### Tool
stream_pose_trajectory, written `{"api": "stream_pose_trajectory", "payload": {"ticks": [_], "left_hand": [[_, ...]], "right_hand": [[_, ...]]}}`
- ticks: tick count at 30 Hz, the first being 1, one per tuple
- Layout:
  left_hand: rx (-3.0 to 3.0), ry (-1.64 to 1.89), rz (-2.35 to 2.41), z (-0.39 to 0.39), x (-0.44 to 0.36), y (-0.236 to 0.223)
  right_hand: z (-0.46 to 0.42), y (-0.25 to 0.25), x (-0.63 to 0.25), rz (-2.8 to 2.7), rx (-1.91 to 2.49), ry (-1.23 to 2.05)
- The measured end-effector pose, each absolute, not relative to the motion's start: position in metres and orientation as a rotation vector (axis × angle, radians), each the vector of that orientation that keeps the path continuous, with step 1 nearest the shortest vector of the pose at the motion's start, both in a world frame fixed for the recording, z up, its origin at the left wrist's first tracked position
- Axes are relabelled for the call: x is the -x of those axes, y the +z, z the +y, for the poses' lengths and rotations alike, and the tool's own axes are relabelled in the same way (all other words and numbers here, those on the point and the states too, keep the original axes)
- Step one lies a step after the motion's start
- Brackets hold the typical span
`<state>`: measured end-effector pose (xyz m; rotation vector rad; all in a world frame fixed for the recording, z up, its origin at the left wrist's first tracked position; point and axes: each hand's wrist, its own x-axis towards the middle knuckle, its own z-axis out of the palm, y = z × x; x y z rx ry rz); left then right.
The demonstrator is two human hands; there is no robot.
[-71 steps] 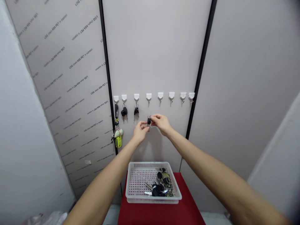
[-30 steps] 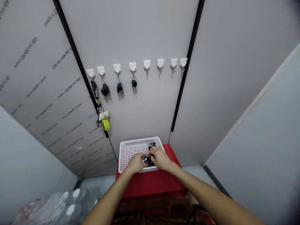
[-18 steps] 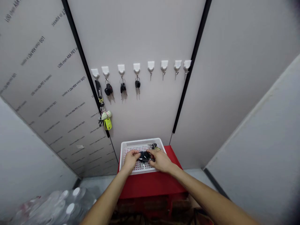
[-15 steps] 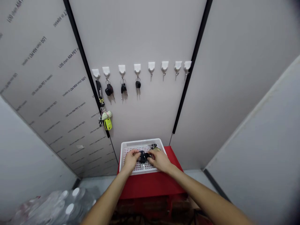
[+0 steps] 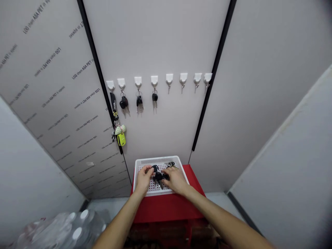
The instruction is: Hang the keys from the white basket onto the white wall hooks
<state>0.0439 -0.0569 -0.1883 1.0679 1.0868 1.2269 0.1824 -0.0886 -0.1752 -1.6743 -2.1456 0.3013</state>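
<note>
A white perforated basket [image 5: 160, 160] sits on a red stand [image 5: 168, 207] against the wall. My left hand [image 5: 143, 180] and my right hand [image 5: 176, 179] are both inside it, fingers pinched on a bunch of black keys [image 5: 158, 175] held between them just above the basket floor. More keys [image 5: 171, 164] lie at the basket's back right. On the wall above runs a row of white hooks [image 5: 169, 78]; the four on the left carry keys, among them a black fob [image 5: 123, 102] and a strap with a yellow-green tag [image 5: 120, 139].
Black vertical strips [image 5: 211, 77] divide the grey wall panels. Plastic-wrapped water bottles [image 5: 64, 230] lie on the floor at the lower left. The four hooks on the right hang bare. A pale panel edge [image 5: 285, 145] slants in on the right.
The small black key held near the wall 2.4 s ago now hangs on the fourth hook. Both hands dropped into the basket and have lifted a bunch of black keys slightly.
</note>
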Motion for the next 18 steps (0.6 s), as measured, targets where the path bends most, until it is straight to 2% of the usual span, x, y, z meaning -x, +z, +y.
{"api": "stream_pose_trajectory", "payload": {"ticks": [9, 14, 18], "left_hand": [[-0.815, 1.216, 0.911, -0.06, -0.041, -0.18], [-0.759, 1.25, 0.945, -0.059, -0.035, -0.183], [-1.04, 1.319, 1.101, -0.05, -0.036, -0.171]], "right_hand": [[-0.084, -0.175, -0.164, -2.194, 1.774, 0.309], [-0.077, -0.171, -0.172, -1.947, 1.663, 0.575], [-0.063, -0.137, -0.188, -1.767, 1.55, 0.667]]}}
